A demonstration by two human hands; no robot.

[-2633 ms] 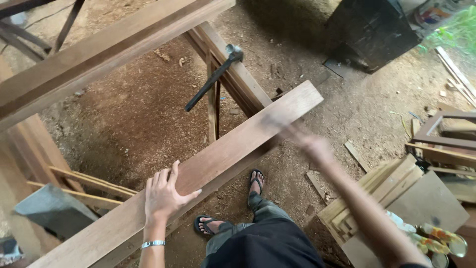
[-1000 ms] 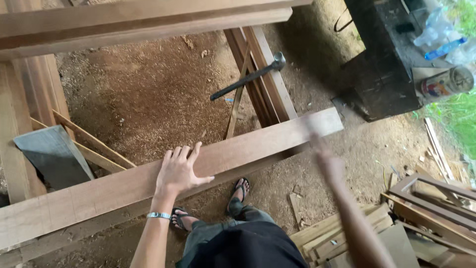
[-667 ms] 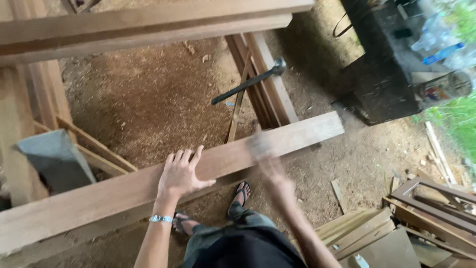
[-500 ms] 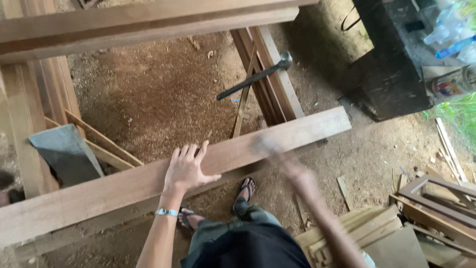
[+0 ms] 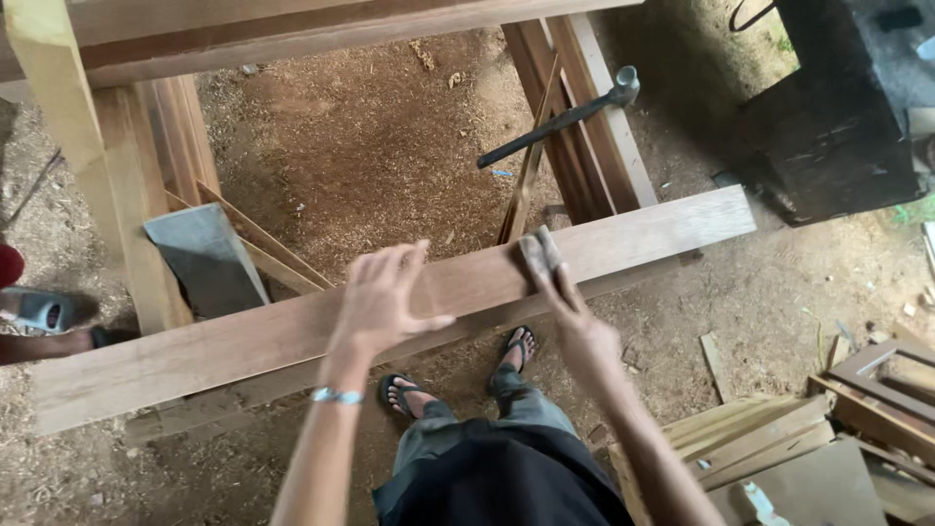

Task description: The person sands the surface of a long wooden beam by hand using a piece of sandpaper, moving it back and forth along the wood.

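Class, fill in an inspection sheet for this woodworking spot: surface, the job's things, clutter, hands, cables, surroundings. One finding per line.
Surface: dirt floor strewn with sawdust.
Job's things: long wooden plank lying across at an angle; small greyish pad pressed on it.
Clutter: hammer leaning on timber; grey slab; wood offcuts at lower right.
Hands: left hand flat on the plank, fingers spread; right hand holds the pad to the plank.
Cables: dark loop by the black machine, kind unclear.
Surroundings: timber frame above; green growth at the right edge.

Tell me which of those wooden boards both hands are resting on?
The long plank running diagonally across the middle; left hand and right hand both press it.
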